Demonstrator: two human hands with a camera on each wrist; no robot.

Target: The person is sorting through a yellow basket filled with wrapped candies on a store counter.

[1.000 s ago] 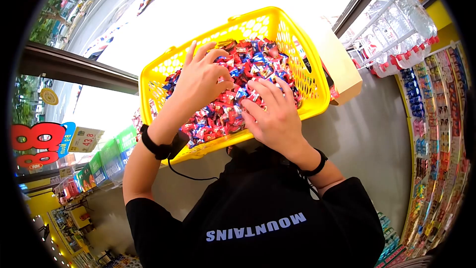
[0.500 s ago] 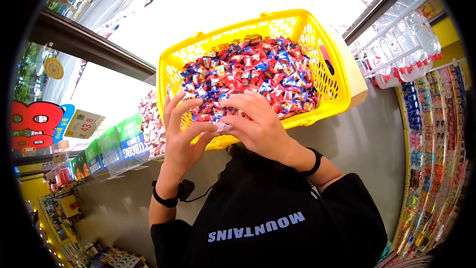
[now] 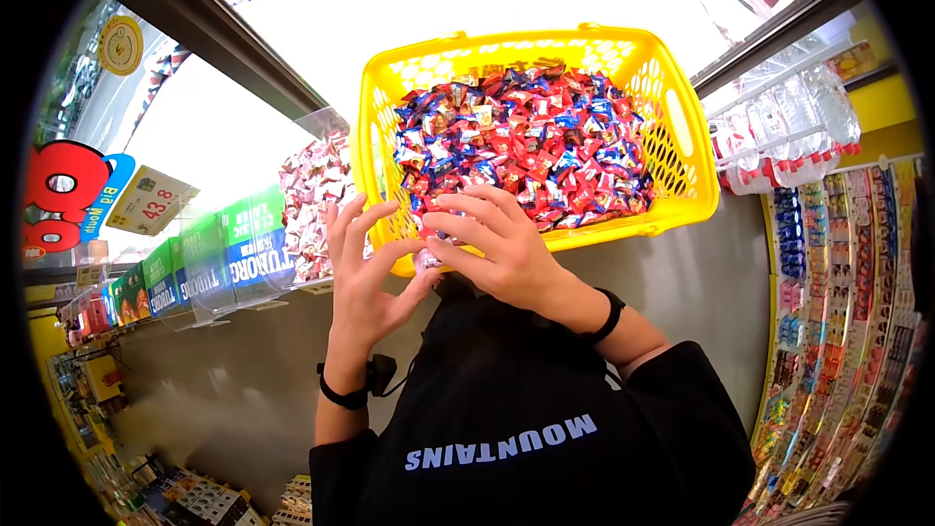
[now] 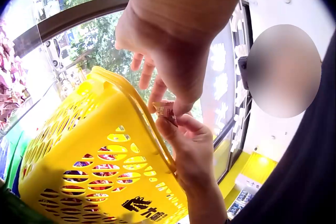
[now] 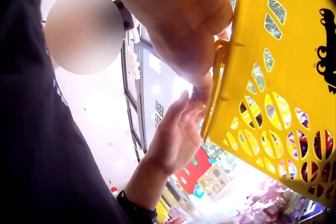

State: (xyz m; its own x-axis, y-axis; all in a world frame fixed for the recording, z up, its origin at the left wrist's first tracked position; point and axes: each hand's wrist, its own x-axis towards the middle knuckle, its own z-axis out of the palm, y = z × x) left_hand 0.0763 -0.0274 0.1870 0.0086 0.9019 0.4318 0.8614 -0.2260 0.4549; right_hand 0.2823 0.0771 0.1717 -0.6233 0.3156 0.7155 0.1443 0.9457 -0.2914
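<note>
A small pink-wrapped candy (image 3: pixel 426 259) (image 4: pixel 166 111) is pinched between the fingertips of both hands, above the near left rim of a yellow basket (image 3: pixel 706 170). My left hand (image 3: pixel 365 282) (image 4: pixel 168 50) holds it from the left with thumb and index finger, the other fingers spread. From the right, my right hand (image 3: pixel 506 253) (image 4: pixel 191 153) grips it, fingers bent. Many red and blue wrapped candies (image 3: pixel 536 146) fill the basket. The right wrist view shows my left hand (image 5: pixel 170 142) beside the basket wall (image 5: pixel 294 40), the candy largely hidden there.
Pink-wrapped candies (image 3: pixel 317 205) lie in a pile left of the basket. Green and blue Tuborg boxes (image 3: pixel 258 244) line the left side, near a price sign (image 3: pixel 151 201). Bottles (image 3: pixel 799 117) and stocked shelves (image 3: pixel 842 302) stand at the right.
Both hands have moved from over the basket's candies to its near left rim and brought their fingertips together on a pink-wrapped candy. The head view has shifted, showing more of the left side.
</note>
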